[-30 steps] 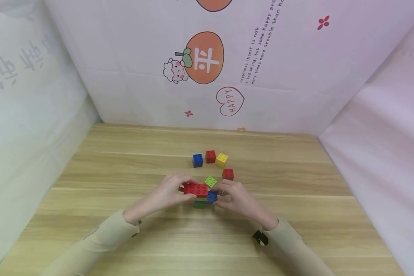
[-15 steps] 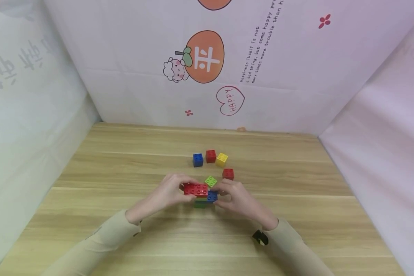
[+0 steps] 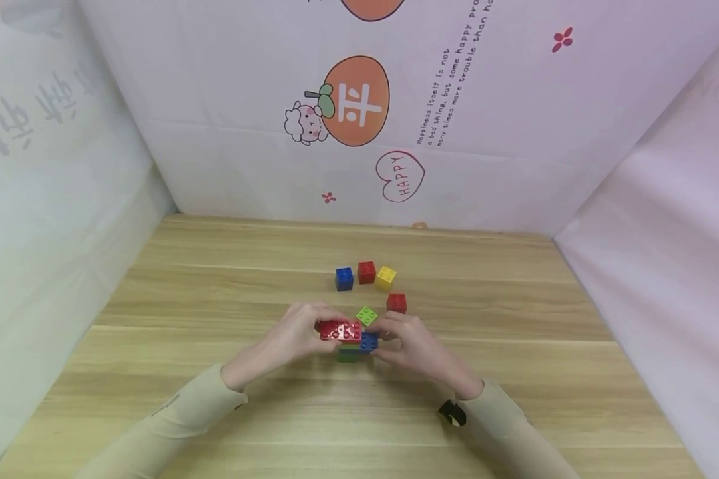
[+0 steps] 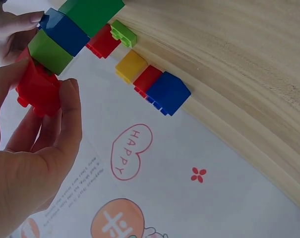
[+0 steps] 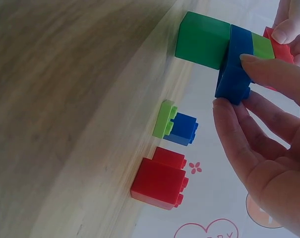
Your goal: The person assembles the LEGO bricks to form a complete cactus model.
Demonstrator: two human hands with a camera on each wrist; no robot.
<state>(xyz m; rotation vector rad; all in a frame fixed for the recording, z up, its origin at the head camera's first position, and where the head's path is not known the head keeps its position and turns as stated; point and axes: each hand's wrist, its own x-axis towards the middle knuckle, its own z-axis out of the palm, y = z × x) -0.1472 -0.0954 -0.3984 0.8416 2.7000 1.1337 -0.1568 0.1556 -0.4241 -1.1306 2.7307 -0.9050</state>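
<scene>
A small stack of building bricks stands between my two hands. My left hand (image 3: 299,332) pinches the long red brick (image 3: 341,330) at the top by its sides. Beneath that sits a light green brick (image 4: 50,52), then a long blue brick (image 5: 239,64), and a dark green brick (image 5: 204,39) at the bottom. With thumb and fingers, my right hand (image 3: 410,342) grips the end of the blue brick that juts out to the right. In the left wrist view, the red brick sits slightly tilted against the light green one.
Just behind the stack lies a thin lime green brick (image 3: 367,315), with a red brick (image 3: 397,303) to its right. Farther back are a blue brick (image 3: 344,279), another red brick (image 3: 366,272) and a yellow brick (image 3: 386,278). A printed white sheet (image 3: 245,166) rises behind the wooden table (image 3: 216,279).
Both hands keep their hold and stay almost in place. The top of the long red brick shows more glare than before.
</scene>
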